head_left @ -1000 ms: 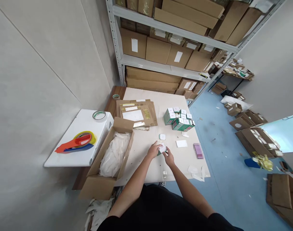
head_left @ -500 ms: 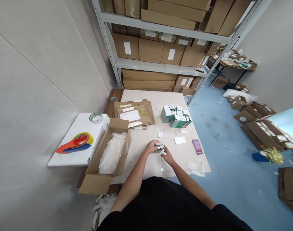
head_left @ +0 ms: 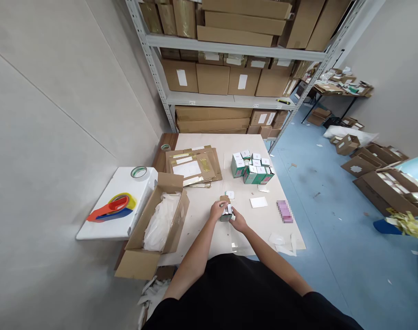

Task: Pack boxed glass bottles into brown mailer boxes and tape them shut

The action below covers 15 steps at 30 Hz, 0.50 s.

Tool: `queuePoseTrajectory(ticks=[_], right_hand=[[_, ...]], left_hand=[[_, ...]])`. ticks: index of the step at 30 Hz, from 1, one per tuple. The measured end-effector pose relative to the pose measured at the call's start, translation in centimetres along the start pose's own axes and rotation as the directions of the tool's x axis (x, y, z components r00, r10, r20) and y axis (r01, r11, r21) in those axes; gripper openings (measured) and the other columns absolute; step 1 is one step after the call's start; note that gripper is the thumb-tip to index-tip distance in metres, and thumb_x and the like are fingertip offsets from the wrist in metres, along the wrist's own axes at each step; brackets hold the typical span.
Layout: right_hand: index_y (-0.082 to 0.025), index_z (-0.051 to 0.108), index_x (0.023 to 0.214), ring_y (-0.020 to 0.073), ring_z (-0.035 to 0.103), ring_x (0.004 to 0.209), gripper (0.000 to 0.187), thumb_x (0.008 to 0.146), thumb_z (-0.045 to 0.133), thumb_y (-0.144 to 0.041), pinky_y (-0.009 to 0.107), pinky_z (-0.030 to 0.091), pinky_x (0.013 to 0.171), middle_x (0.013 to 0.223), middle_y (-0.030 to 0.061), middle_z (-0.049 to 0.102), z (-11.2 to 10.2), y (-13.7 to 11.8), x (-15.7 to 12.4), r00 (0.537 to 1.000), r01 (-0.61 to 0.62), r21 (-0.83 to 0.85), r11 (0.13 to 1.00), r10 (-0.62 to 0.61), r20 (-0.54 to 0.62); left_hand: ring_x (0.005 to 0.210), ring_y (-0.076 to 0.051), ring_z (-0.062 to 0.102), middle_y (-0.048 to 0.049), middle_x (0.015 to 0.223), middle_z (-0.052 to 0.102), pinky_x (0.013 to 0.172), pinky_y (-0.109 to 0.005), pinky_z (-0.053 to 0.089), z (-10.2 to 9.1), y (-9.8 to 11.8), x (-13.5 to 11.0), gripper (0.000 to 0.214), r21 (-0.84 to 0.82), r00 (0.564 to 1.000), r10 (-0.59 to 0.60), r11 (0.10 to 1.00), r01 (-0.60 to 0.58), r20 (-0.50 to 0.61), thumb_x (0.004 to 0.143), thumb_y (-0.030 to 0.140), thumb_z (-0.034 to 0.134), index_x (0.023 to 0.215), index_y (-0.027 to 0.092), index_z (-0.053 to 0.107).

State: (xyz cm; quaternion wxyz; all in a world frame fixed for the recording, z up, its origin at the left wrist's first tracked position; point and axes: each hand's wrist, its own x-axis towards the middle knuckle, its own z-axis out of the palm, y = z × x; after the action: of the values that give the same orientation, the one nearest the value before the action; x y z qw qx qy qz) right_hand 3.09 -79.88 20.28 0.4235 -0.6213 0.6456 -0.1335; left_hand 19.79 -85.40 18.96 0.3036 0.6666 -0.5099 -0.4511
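Note:
A small green-and-white carton (head_left: 225, 217) stands on the table before me, its brown-inside top flap raised at the far side. White material shows in its opening. My left hand (head_left: 217, 210) grips it from the left, with fingers bent over the top. Against its right side are the fingers of my right hand (head_left: 239, 221), which partly hide that face. Just behind the carton lies a small white piece (head_left: 230, 195). Farther back on the right, several similar green-and-white cartons (head_left: 252, 174) stand in a group.
An open cardboard box (head_left: 180, 217) with white wrapping stands left, beside a tape dispenser (head_left: 111, 207) on a white block. Flattened cardboard (head_left: 209, 172) lies behind. To the right are a white card (head_left: 258, 202), a blurred purple item (head_left: 285, 211) and paper scraps (head_left: 277, 239).
The carton's flap now stands up and its opening shows. My right hand has moved in against its side; my left fingers have shifted over the top. The view has shifted slightly.

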Motion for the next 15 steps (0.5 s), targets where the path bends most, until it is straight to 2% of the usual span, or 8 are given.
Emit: queuePoseTrajectory(ticks=[3,5,8,10,13,15], right_hand=[[-0.023,0.058,0.143,0.0250,0.067,0.124,0.053,0.091,0.061,-0.023,0.034,0.050,0.104,0.133,0.0092,0.071,-0.4,-1.0,0.5,1.000,-0.020,-0.070,0.997,0.019,-0.011],[-0.021,0.065,0.132,0.0254,0.070,0.117,0.040,0.094,0.060,-0.030,0.033,0.051,0.097,0.124,0.0106,0.074,-0.6,-1.7,0.8,1.000,-0.019,-0.158,0.987,0.016,-0.017],[-0.016,0.069,0.118,0.0283,0.070,0.111,0.033,0.096,0.061,-0.039,0.033,0.051,0.088,0.118,0.0157,0.075,-0.6,-2.7,1.4,0.997,-0.064,-0.321,0.945,0.050,-0.051],[-0.015,0.070,0.113,0.0289,0.071,0.108,0.032,0.096,0.060,-0.040,0.032,0.049,0.085,0.115,0.0182,0.076,-0.6,-3.2,1.9,0.993,-0.108,-0.375,0.921,0.083,-0.083],[-0.014,0.072,0.107,0.0286,0.072,0.103,0.028,0.098,0.054,-0.035,0.032,0.049,0.082,0.112,0.0198,0.076,-0.7,-3.3,3.0,0.988,-0.138,-0.330,0.934,0.109,-0.106],[-0.015,0.074,0.103,0.0275,0.072,0.099,0.032,0.101,0.046,-0.032,0.032,0.049,0.080,0.107,0.0184,0.077,-1.0,-2.7,3.5,0.987,-0.143,-0.272,0.951,0.118,-0.106]], left_hand=[[0.115,-0.024,0.067,-0.0079,0.125,0.073,0.105,-0.033,0.048,-0.1,-0.2,-0.1,0.034,-0.012,0.999,-0.015,1.000,0.015,0.031,0.076,0.017,0.076,0.110,0.022,0.077],[0.113,-0.024,0.068,-0.0078,0.122,0.075,0.104,-0.034,0.049,-0.4,-0.4,0.0,0.034,-0.033,0.998,-0.044,0.998,0.046,0.050,0.078,0.016,0.071,0.112,0.021,0.077],[0.114,-0.023,0.069,-0.0071,0.120,0.077,0.104,-0.035,0.051,-0.9,-0.9,0.1,0.032,-0.087,0.993,-0.052,0.994,0.061,0.103,0.086,0.020,0.062,0.113,0.021,0.077],[0.123,-0.023,0.066,-0.0068,0.128,0.074,0.109,-0.036,0.048,-1.2,-1.3,0.0,0.034,-0.122,0.990,-0.035,0.991,0.051,0.134,0.089,0.023,0.058,0.117,0.021,0.076],[0.141,-0.028,0.054,-0.0091,0.150,0.060,0.117,-0.038,0.042,-1.6,-1.7,-0.1,0.043,-0.157,0.984,-0.029,0.986,0.057,0.176,0.086,0.026,0.064,0.128,0.020,0.072],[0.153,-0.033,0.038,-0.0112,0.165,0.041,0.122,-0.041,0.036,-1.7,-2.2,-0.4,0.065,-0.154,0.973,-0.031,0.986,0.067,0.231,0.078,0.026,0.075,0.141,0.021,0.064]])
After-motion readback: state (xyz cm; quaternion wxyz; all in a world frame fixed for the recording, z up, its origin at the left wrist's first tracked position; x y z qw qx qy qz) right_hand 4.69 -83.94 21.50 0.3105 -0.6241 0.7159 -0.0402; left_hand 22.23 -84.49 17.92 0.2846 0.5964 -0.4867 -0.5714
